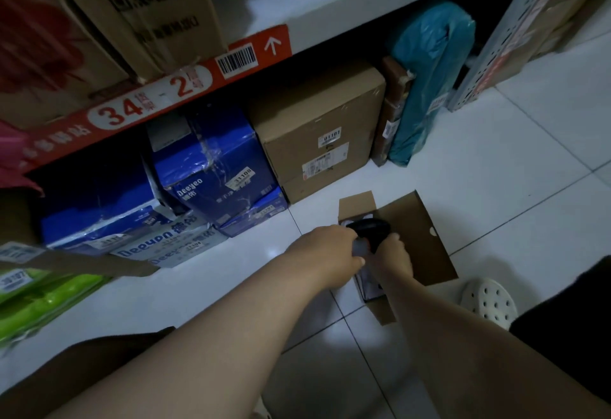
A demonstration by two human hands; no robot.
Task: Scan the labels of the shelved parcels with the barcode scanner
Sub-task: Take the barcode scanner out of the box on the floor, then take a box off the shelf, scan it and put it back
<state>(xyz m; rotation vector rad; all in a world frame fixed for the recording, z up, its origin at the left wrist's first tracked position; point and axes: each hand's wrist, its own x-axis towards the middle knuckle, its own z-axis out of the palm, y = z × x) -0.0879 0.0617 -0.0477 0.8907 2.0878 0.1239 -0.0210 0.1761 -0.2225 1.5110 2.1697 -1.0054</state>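
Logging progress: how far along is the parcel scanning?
Nothing looks scanned yet. In hand: left hand and right hand grip the black scanner over its open cardboard box on the floor. Left: labels on the brown parcel, blue cartons and teal bag.

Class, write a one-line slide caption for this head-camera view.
Both hands, left hand and right hand, lift a black barcode scanner from an open cardboard box on the floor beside shelved parcels.
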